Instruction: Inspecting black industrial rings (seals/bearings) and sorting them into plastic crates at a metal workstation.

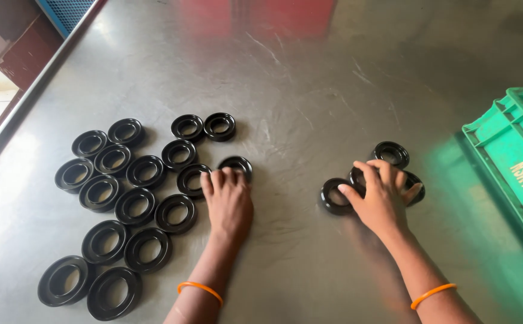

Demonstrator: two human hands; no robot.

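- The left hand (pixel 228 201) lies flat on the scuffed grey metal counter (pixel 297 90), fingers (pixel 225 179) stretched out and close together, tips touching a glossy black round rubber ring (pixel 237 164).
- The right hand (pixel 381 195) arches over a small cluster of black rings (pixel 392 153), fingers spread and curled loosely, thumb on the rim of the nearest ring (pixel 333 197); nothing is lifted.
- Left of the left hand, a group of black rings (pixel 114 207) lies flat in touching rows.
- A green plastic crate (pixel 510 150) stands at the right edge.
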